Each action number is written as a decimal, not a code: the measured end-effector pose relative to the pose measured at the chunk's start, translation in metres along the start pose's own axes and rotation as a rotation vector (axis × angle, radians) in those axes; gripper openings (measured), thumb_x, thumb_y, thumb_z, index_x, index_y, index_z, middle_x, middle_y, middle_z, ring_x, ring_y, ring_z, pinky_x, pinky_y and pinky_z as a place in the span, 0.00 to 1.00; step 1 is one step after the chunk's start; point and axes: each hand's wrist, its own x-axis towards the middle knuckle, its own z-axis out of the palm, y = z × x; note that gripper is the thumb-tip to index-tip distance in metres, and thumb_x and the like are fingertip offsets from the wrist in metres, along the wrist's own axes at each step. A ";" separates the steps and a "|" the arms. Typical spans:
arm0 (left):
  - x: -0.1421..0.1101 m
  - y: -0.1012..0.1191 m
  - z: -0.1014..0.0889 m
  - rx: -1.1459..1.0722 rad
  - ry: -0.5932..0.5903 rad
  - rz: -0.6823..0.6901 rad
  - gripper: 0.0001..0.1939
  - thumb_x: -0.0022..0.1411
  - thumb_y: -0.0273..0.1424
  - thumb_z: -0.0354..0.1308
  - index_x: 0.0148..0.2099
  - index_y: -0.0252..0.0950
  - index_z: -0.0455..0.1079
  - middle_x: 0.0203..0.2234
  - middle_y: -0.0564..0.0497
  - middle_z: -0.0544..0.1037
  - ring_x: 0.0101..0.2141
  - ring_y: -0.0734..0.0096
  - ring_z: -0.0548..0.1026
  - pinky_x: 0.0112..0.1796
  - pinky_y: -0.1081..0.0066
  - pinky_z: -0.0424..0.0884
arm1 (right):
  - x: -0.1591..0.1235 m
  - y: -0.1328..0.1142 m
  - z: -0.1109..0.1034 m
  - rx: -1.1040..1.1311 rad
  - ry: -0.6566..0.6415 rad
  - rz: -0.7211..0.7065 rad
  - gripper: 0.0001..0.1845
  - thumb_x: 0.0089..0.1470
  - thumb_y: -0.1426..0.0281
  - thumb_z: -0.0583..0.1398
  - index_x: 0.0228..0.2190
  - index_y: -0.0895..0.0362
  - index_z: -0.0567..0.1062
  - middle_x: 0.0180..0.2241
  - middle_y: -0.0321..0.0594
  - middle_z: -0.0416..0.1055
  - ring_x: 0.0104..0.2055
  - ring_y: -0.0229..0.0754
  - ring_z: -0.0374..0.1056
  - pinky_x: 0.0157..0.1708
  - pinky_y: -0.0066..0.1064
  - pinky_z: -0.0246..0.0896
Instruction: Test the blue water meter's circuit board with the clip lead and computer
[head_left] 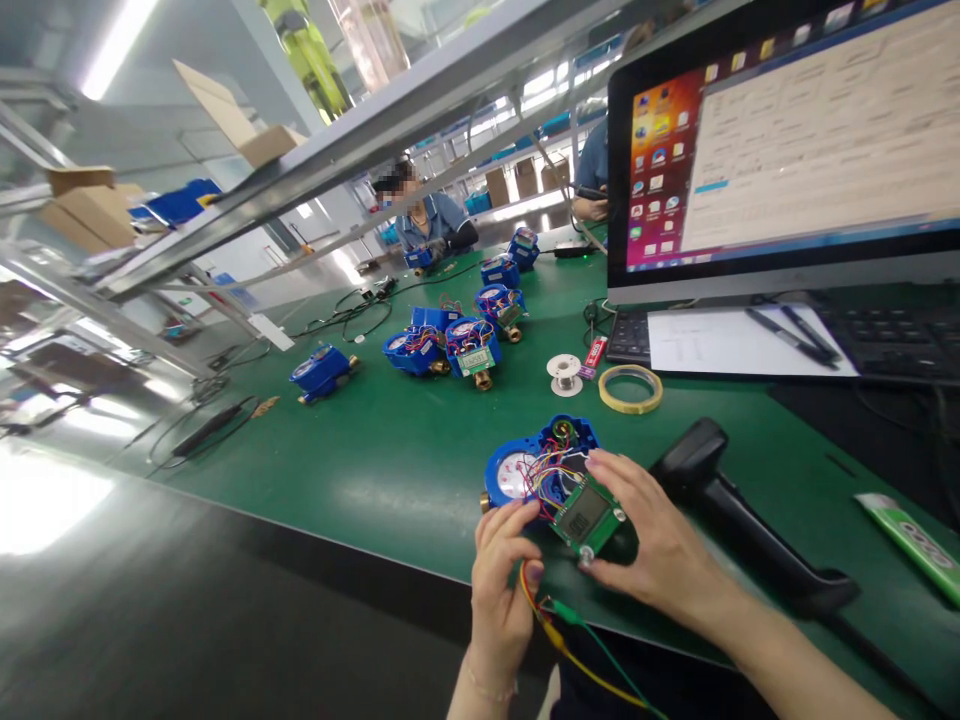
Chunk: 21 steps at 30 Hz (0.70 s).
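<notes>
A blue water meter (491, 470) lies open on the green bench, many thin coloured wires spilling out of its housing. Those wires lead to a green circuit board (581, 515) whose small grey display shows digits. My right hand (664, 545) grips this board at its edges, thumb below and fingers above. Close to the board's left side, my left hand (499, 575) is closed, pinching thin wires. Below its fingers, red and yellow leads run down to a yellow alligator clip (553, 634) and a green alligator clip (568, 612).
Several other blue meters (411, 348) stand farther back. A solder spool (564, 374), tape roll (630, 388) and black barcode scanner (742, 520) lie to the right, near a monitor (787, 150) and keyboard (630, 338). A person (435, 220) sits across the bench.
</notes>
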 end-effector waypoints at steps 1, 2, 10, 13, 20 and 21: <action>0.001 0.000 0.000 -0.006 0.020 0.001 0.06 0.65 0.31 0.48 0.36 0.38 0.65 0.48 0.45 0.69 0.51 0.56 0.62 0.52 0.53 0.52 | -0.002 -0.002 0.002 -0.015 0.029 0.011 0.43 0.45 0.68 0.62 0.58 0.59 0.49 0.56 0.52 0.51 0.58 0.54 0.49 0.55 0.53 0.51; 0.003 0.001 0.000 -0.014 0.041 0.004 0.06 0.65 0.30 0.48 0.36 0.38 0.65 0.47 0.46 0.70 0.50 0.56 0.63 0.51 0.54 0.53 | -0.004 -0.004 0.003 -0.025 0.056 0.026 0.43 0.45 0.66 0.63 0.58 0.59 0.49 0.56 0.53 0.52 0.58 0.54 0.49 0.55 0.53 0.50; 0.015 0.015 0.006 -0.077 0.253 0.039 0.01 0.61 0.30 0.59 0.36 0.39 0.71 0.33 0.50 0.71 0.37 0.64 0.69 0.41 0.64 0.63 | -0.007 -0.007 -0.003 0.114 0.081 0.162 0.33 0.46 0.69 0.59 0.53 0.58 0.55 0.53 0.50 0.54 0.56 0.52 0.51 0.56 0.47 0.51; 0.022 0.029 0.012 -0.064 0.325 0.143 0.04 0.58 0.24 0.60 0.37 0.38 0.71 0.26 0.53 0.69 0.29 0.69 0.67 0.35 0.66 0.63 | -0.007 -0.006 -0.010 0.232 0.008 0.234 0.33 0.48 0.69 0.59 0.55 0.54 0.54 0.55 0.46 0.52 0.58 0.48 0.50 0.57 0.42 0.51; 0.031 0.037 0.029 -0.076 0.272 0.316 0.08 0.54 0.17 0.62 0.33 0.33 0.69 0.27 0.53 0.73 0.29 0.70 0.70 0.36 0.64 0.64 | -0.004 -0.005 -0.023 0.446 -0.081 0.395 0.36 0.46 0.70 0.61 0.55 0.47 0.52 0.55 0.36 0.54 0.57 0.43 0.52 0.59 0.40 0.46; 0.031 0.035 0.031 -0.065 0.276 0.320 0.09 0.54 0.16 0.62 0.33 0.33 0.69 0.27 0.53 0.74 0.29 0.70 0.71 0.36 0.63 0.64 | -0.003 -0.004 -0.024 0.467 -0.094 0.413 0.37 0.46 0.70 0.61 0.55 0.47 0.53 0.55 0.36 0.55 0.57 0.44 0.52 0.59 0.41 0.46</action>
